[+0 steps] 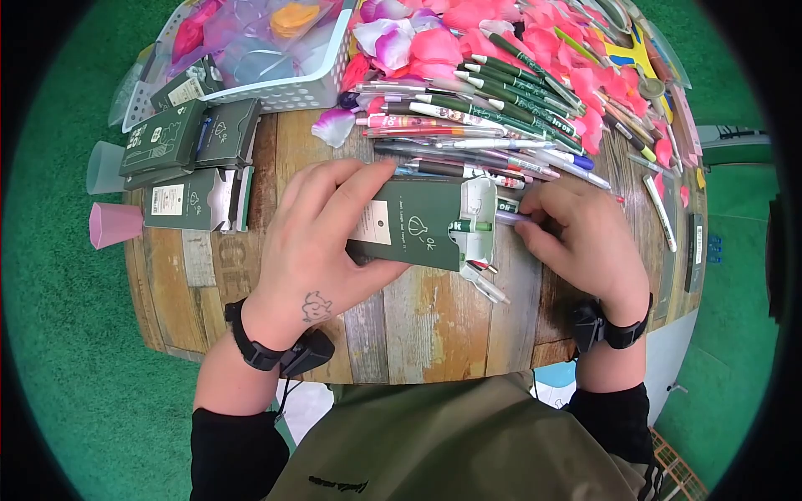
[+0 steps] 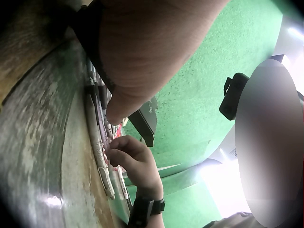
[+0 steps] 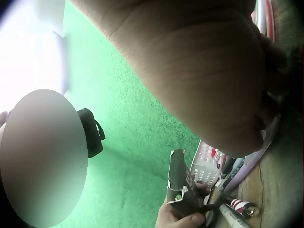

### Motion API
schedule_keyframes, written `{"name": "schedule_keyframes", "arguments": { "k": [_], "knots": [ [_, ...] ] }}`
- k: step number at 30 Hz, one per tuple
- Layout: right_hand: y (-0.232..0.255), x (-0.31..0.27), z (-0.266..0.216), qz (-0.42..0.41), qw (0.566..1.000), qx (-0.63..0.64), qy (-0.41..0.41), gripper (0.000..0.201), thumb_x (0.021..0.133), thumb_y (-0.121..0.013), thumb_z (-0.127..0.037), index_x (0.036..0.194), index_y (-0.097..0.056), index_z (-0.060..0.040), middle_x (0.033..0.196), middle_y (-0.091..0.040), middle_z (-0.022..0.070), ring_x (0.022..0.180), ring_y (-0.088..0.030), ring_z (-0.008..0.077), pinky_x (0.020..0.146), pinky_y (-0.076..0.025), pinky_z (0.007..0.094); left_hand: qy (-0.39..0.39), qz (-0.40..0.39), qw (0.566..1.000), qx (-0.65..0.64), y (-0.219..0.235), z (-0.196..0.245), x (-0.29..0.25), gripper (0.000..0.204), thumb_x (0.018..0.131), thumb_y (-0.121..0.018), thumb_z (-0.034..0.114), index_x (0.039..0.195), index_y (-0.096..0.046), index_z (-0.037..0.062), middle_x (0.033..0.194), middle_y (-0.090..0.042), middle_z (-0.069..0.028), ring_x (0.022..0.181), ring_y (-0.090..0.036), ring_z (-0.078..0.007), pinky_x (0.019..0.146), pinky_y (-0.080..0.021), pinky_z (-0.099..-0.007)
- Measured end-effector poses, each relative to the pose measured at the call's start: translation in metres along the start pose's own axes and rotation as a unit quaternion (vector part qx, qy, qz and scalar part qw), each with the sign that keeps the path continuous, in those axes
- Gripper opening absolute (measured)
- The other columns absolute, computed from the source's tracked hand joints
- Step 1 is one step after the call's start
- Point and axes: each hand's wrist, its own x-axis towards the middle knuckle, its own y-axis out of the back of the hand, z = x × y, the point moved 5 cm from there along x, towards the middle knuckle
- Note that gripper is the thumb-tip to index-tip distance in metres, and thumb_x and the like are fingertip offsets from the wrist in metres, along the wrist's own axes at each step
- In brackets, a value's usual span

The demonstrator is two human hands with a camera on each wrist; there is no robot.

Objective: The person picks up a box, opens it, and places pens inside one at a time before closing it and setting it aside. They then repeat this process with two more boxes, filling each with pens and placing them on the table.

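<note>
In left grip [image 1: 316, 232], green box [image 1: 420, 224]

Two bare hands are counted: one left hand [image 1: 313, 221], by which one dark green cardboard box with white print [image 1: 418, 230] is gripped, and one right hand [image 1: 581, 234], by which one slim lavender pen [image 1: 510, 218] is pinched. At the left edge of the multicoloured wood-plank table [image 1: 434, 326], two tapered cups are found, one pink cup [image 1: 117, 225] and one translucent grey cup [image 1: 105, 167]. Nearby, at least four more dark green cardboard boxes [image 1: 159, 142] are counted. One white perforated plastic basket [image 1: 313, 88] is placed at the far left corner. Toward the right edge, one separate white pen [image 1: 659, 212] is seen. Heaped toward the far edge, pink petals [image 1: 436, 50] and assorted pens [image 1: 493, 144] cannot be counted exactly.
</note>
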Motion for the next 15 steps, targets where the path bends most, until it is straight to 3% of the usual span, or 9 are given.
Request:
{"name": "schedule_keyframes", "arguments": {
  "k": [6,15],
  "knots": [
    [-0.0018,0.0011,-0.0024,-0.062,0.998,0.001,0.019,0.015,0.084,-0.077,-0.017,0.09,-0.068,-0.0061,0.081,-0.069,0.0111,0.08,-0.069,0.036,0.071,-0.053,0.0457,0.001,-0.001,1.0,-0.001,-0.0005,0.0002,-0.0003,0.082,0.062,-0.096,0.017,0.137,-0.064,0.006,0.129,-0.063,-0.0148,0.118,-0.062,-0.0368,0.102,-0.051,-0.0471],
    [-0.0051,0.0002,-0.0014,-0.066,0.998,0.019,0.014,0.017,0.083,-0.076,-0.015,0.092,-0.066,-0.0045,0.089,-0.068,0.0132,0.086,-0.069,0.0361,0.074,-0.054,0.0456,0.0,-0.009,1.0,0.003,-0.0007,-0.0001,0.0003,0.083,0.061,-0.096,0.017,0.137,-0.064,0.0063,0.129,-0.063,-0.0148,0.118,-0.062,-0.0371,0.102,-0.052,-0.0472]
  ]
}}
